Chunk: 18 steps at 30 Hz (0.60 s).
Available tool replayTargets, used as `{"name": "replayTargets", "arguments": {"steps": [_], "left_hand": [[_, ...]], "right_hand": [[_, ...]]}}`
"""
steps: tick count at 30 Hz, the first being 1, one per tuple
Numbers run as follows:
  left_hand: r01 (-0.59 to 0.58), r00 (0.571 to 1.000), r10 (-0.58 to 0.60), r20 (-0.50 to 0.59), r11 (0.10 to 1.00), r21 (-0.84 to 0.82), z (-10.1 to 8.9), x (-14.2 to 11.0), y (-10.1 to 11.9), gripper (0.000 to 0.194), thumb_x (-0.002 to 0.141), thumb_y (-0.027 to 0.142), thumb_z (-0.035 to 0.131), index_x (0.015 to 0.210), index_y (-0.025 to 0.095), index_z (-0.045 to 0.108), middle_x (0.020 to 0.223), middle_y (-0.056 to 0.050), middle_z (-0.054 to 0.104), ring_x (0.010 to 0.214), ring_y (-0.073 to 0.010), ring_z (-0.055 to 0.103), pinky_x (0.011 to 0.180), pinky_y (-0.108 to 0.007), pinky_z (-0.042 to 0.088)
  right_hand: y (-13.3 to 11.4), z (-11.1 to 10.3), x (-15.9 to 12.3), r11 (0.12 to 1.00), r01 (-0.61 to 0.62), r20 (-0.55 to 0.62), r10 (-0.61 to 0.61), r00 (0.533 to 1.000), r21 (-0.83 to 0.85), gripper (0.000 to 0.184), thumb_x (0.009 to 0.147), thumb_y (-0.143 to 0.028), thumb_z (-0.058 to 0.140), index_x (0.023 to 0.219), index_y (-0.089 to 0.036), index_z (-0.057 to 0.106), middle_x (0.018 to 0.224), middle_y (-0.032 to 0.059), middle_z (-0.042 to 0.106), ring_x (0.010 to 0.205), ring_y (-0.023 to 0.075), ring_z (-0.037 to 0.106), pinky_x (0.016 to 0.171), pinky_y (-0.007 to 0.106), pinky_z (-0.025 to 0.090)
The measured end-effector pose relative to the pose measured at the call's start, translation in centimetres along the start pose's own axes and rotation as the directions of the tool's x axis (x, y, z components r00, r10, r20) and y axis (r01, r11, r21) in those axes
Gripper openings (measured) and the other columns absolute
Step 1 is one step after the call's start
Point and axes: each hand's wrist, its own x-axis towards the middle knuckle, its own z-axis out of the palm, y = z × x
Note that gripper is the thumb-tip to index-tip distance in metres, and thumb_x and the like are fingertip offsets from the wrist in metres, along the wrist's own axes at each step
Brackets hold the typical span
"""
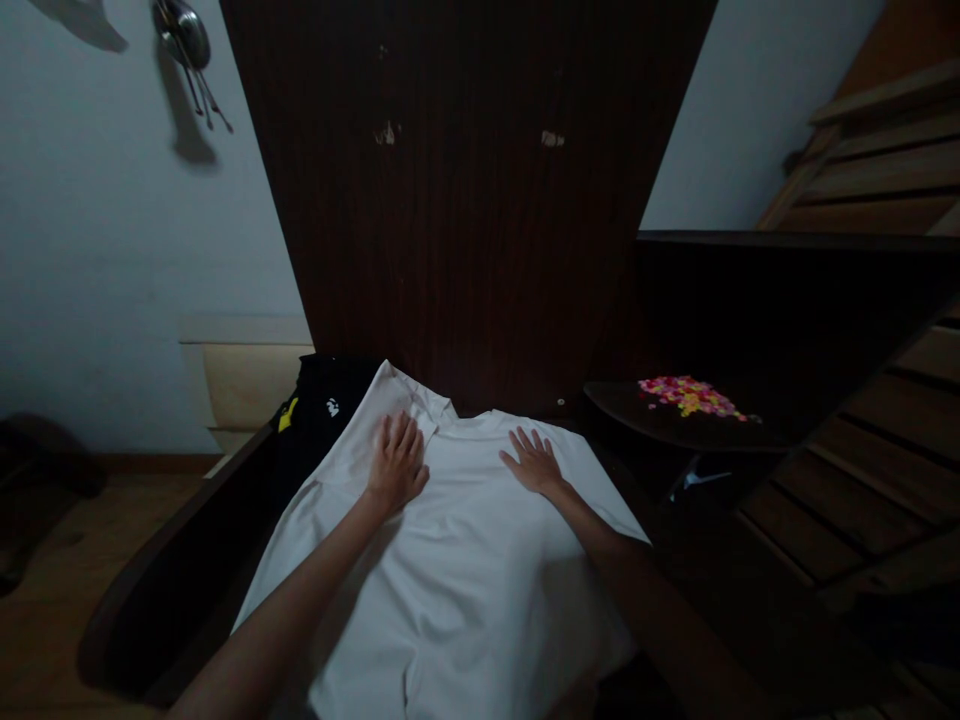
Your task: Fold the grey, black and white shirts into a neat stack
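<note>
A white shirt (457,540) lies spread on a dark wooden surface, its collar end toward the tall board and its lower part toward me, with creases across the front. My left hand (397,465) rests palm down on the shirt's left shoulder area, fingers slightly bent over the cloth. On the right side of the chest, my right hand (534,460) lies flat with its fingers spread. Neither hand appears to grip the fabric. A folded-over strip of cloth shows near the neckline, just beyond my left hand.
Black cloth (330,400) with yellow and white marks lies beyond the shirt's left side. A tall dark board (472,220) rises behind. At right, a small dark shelf (622,415) bears a pile of colourful small pieces (694,396). A raised curved edge (142,600) runs along the left.
</note>
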Motion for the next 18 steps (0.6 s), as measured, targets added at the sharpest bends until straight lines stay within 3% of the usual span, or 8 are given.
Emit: {"name": "replayTargets", "arguments": {"steps": [5, 9, 12, 18], "left_hand": [[-0.067, 0.997, 0.068, 0.037, 0.998, -0.019, 0.6, 2.5, -0.4, 0.047, 0.086, 0.037, 0.044, 0.114, 0.006, 0.066, 0.130, -0.025, 0.058, 0.133, -0.0383, 0.040, 0.117, -0.055, 0.014], [-0.100, 0.993, 0.105, 0.045, 0.990, -0.097, 1.9, 4.4, -1.0, 0.047, 0.086, 0.025, 0.041, 0.123, 0.002, 0.060, 0.129, -0.025, 0.058, 0.129, -0.0343, 0.045, 0.114, -0.051, 0.022], [-0.122, 0.990, 0.131, 0.057, 0.983, -0.138, 3.1, 4.8, -0.8, 0.049, 0.083, 0.023, 0.044, 0.125, 0.001, 0.058, 0.129, -0.024, 0.058, 0.129, -0.0344, 0.044, 0.115, -0.051, 0.019], [-0.003, 0.995, 0.016, 0.094, 0.991, -0.135, 5.2, 5.1, 0.7, 0.043, 0.086, 0.039, 0.046, 0.124, 0.024, 0.061, 0.132, -0.010, 0.061, 0.136, -0.0350, 0.036, 0.114, -0.060, 0.006]], "right_hand": [[-0.1, 0.2, -0.6, 1.000, -0.006, -0.020, 0.006, 1.000, 0.020, 0.073, 0.094, -0.064, 0.013, 0.155, -0.024, 0.014, 0.163, 0.0015, 0.006, 0.149, 0.0279, 0.002, 0.118, 0.047, 0.003], [-0.4, 0.2, -1.2, 0.999, -0.024, -0.029, 0.025, 0.999, 0.022, 0.073, 0.094, -0.064, 0.014, 0.155, -0.023, 0.014, 0.162, 0.0017, 0.008, 0.148, 0.0287, 0.002, 0.118, 0.048, 0.003], [-0.6, 0.0, -1.7, 0.999, -0.036, -0.030, 0.036, 0.999, 0.022, 0.073, 0.094, -0.063, 0.014, 0.155, -0.023, 0.015, 0.162, 0.0020, 0.007, 0.148, 0.0291, 0.003, 0.118, 0.049, 0.003], [-1.2, -0.4, -2.9, 0.998, -0.043, -0.032, 0.044, 0.999, 0.050, 0.073, 0.094, -0.062, 0.017, 0.154, -0.020, 0.018, 0.162, 0.0037, 0.008, 0.148, 0.0305, 0.003, 0.118, 0.049, 0.003]]}}
